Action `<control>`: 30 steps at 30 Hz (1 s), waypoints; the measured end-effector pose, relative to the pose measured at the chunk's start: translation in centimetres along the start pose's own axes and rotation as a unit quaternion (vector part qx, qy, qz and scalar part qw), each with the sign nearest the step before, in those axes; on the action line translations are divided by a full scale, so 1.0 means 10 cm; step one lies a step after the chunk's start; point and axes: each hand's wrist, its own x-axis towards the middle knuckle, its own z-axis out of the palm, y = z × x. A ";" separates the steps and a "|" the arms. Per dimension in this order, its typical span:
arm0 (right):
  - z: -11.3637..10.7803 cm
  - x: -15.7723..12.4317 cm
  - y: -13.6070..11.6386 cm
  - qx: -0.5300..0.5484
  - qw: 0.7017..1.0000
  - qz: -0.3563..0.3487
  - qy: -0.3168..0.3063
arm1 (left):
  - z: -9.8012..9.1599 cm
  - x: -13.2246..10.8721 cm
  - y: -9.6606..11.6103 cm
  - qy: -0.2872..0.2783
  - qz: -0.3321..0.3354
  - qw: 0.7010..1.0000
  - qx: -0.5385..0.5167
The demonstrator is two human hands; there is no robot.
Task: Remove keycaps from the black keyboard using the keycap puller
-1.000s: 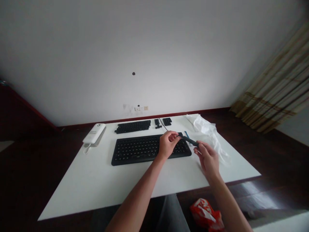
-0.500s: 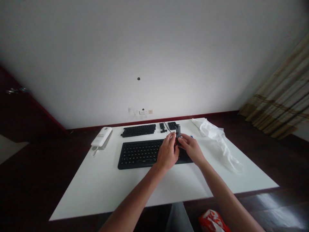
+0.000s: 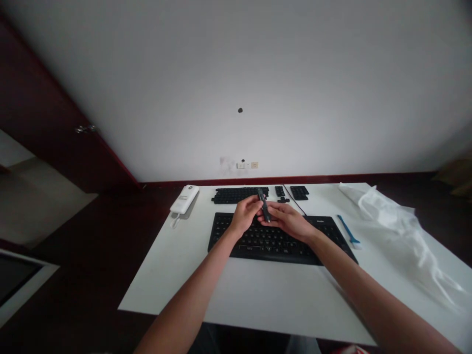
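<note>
Both hands are raised above the middle of a black keyboard (image 3: 265, 251) whose keycaps are off, with its rows of switch mounts showing. A slim black pen-like object (image 3: 263, 205) stands tilted between them, its exact kind too small to tell. My left hand (image 3: 243, 215) pinches it from the left with closed fingers. From the right, my right hand (image 3: 289, 219) has its fingers curled round its lower part. Behind the keyboard lie black keycaps (image 3: 236, 195) in keyboard order, with a block of number-pad keycaps (image 3: 299, 192) to the right.
A blue brush (image 3: 348, 230) lies right of the keyboard, beside a crumpled white plastic bag (image 3: 396, 221). At the white table's (image 3: 177, 290) back left rests a white power bank (image 3: 185, 199) with a short cable. A thin black cable (image 3: 294, 199) runs behind the keyboard.
The view has turned left. The pen-like object, upright before, now leans with its lower end toward me. My right hand has turned more palm-up beneath it, and the blue brush shows fully.
</note>
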 end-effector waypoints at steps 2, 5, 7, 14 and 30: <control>0.03 -0.02 0.04 0.018 1.000 0.001 0.013 | -0.01 -0.01 0.00 -0.014 -0.002 1.000 0.008; 0.03 -0.09 0.05 0.002 1.000 -0.003 0.013 | 0.00 -0.03 0.02 -0.030 -0.004 0.999 0.013; 0.01 -0.12 0.03 -0.016 1.000 -0.006 0.005 | 0.00 -0.04 0.04 -0.042 -0.011 0.999 0.006; -0.03 -0.20 -0.03 -0.016 1.000 0.002 -0.019 | -0.05 -0.07 0.14 -0.156 -0.050 0.985 -0.056; -0.09 -0.17 0.05 0.008 1.000 0.010 -0.021 | -0.07 -0.05 0.05 -0.151 -0.028 0.988 -0.029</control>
